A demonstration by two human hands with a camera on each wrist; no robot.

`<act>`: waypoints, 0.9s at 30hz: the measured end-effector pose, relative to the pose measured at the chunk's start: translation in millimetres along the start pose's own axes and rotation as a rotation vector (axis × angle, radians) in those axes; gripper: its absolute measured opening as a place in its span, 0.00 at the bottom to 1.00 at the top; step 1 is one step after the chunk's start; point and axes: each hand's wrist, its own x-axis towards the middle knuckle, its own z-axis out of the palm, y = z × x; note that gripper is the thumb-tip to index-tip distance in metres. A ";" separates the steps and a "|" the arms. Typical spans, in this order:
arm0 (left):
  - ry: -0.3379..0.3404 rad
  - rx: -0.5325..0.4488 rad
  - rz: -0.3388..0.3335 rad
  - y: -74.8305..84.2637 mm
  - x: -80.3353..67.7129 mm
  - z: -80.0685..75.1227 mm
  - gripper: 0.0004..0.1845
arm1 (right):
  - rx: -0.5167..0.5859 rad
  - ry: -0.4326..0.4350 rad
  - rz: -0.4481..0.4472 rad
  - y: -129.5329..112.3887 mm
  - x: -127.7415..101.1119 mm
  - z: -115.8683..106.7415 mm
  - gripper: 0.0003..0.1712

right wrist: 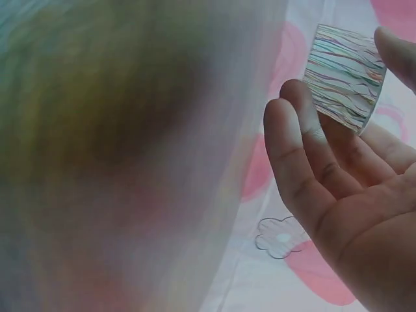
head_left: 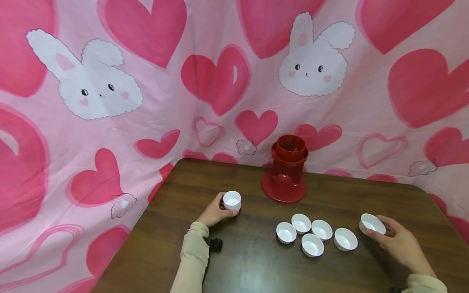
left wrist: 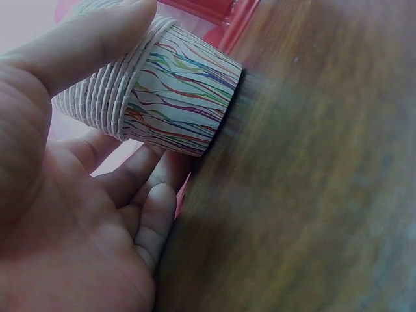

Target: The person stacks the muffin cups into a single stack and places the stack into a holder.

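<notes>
From my end, nearest is a dark wood-grain table [head_left: 249, 270]. My right hand [head_left: 401, 242] is half curled, pinching a single paper cup [head_left: 371, 224] between thumb and fingers, over on the right side. Just left of it sit five loose cups [head_left: 321, 230] bunched together, plain white insides facing up. A bit further out, my left hand [head_left: 216, 211] grips a stack of cups [head_left: 232, 202], nested inside each other with squiggly coloured stripes outside. Beyond that there's a red stand [head_left: 288, 167] on a round base, then a pink heart-and-bunny cloth [head_left: 161, 89] hanging behind everything
</notes>
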 end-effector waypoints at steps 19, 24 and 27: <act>0.001 -0.029 0.016 0.6 -1.0 -0.5 0.37 | 0.188 0.071 -0.121 -86.2 3.6 23.5 0.38; -0.001 -0.025 0.014 1.7 -0.4 0.6 0.37 | 0.263 0.044 -0.177 -116.9 8.1 45.0 0.36; -0.003 -0.016 0.010 1.4 0.3 2.1 0.37 | 0.273 0.015 -0.181 -133.8 10.6 55.1 0.37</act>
